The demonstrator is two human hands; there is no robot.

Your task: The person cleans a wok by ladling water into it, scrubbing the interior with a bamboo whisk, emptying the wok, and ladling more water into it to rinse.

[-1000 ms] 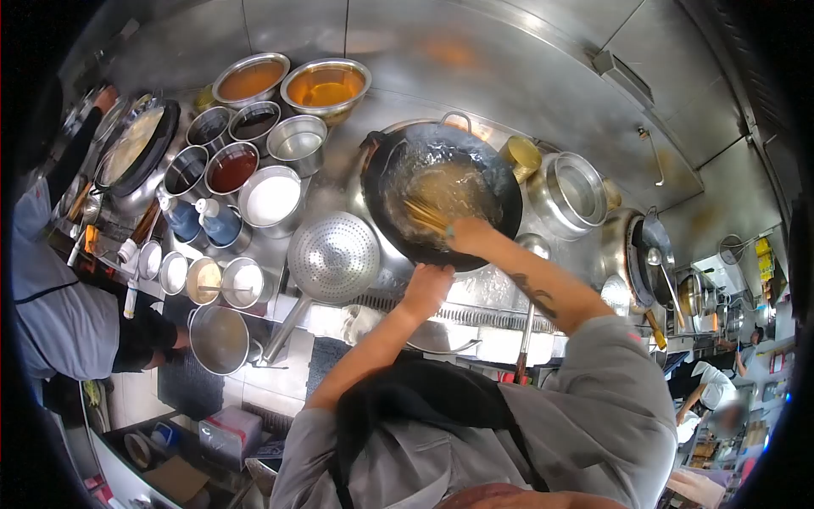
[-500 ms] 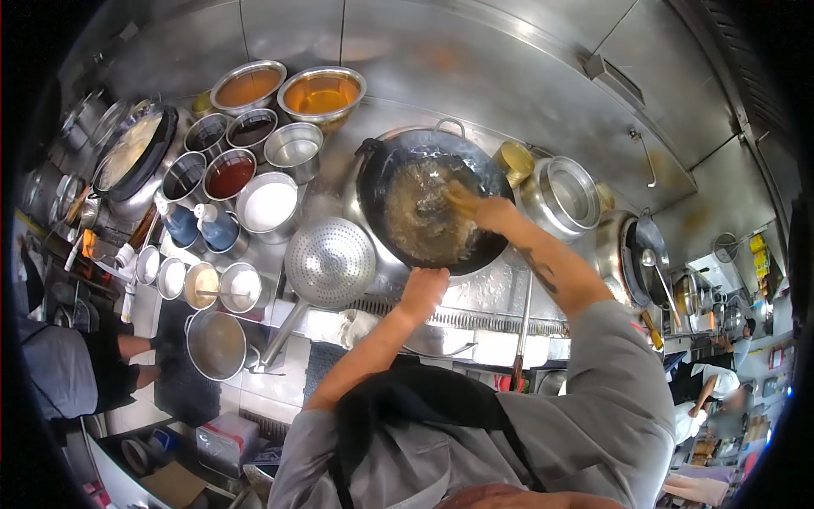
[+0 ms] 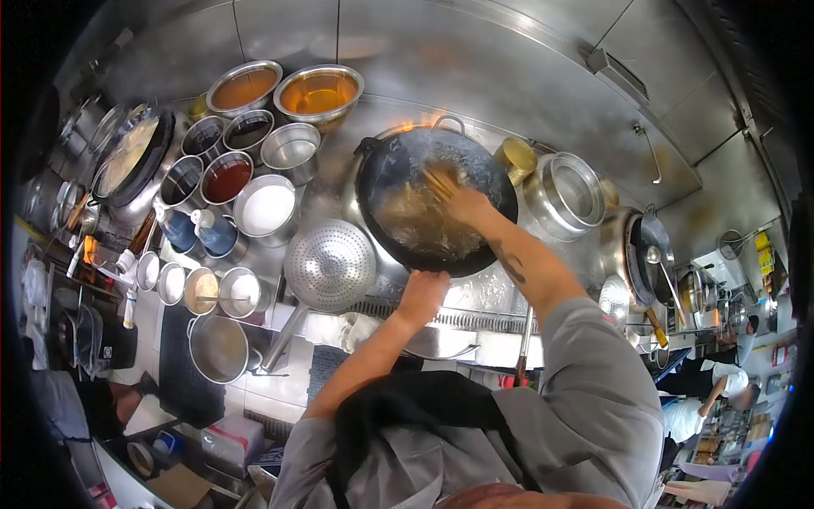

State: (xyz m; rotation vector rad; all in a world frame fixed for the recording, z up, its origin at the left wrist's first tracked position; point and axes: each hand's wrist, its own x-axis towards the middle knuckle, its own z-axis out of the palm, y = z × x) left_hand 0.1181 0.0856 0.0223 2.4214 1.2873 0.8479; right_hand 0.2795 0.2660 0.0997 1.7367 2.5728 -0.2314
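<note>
A black wok (image 3: 500, 191) with murky liquid inside sits over the burner, and small flames show behind its far rim. My right hand (image 3: 469, 206) is closed around a bamboo brush (image 3: 441, 180), whose bristles are in the wok and blurred by motion. Fingers folded, my left hand (image 3: 426, 287) rests at the wok's near edge; what it grips there is hidden under the fingers. Left of the wok lies a perforated strainer (image 3: 329, 265) with a long handle.
Metal bowls of orange liquid (image 3: 319, 95), sauce pots (image 3: 227, 178) and blue bottles (image 3: 217, 233) stand at the left. Nested steel pots (image 3: 566, 197) and a gold tin (image 3: 515, 159) are right of the wok. Other people (image 3: 716, 386) stand at far right and far left.
My right hand and the brush have moved left within the wok. Flames have appeared behind the wok. The person at far left has moved lower in view.
</note>
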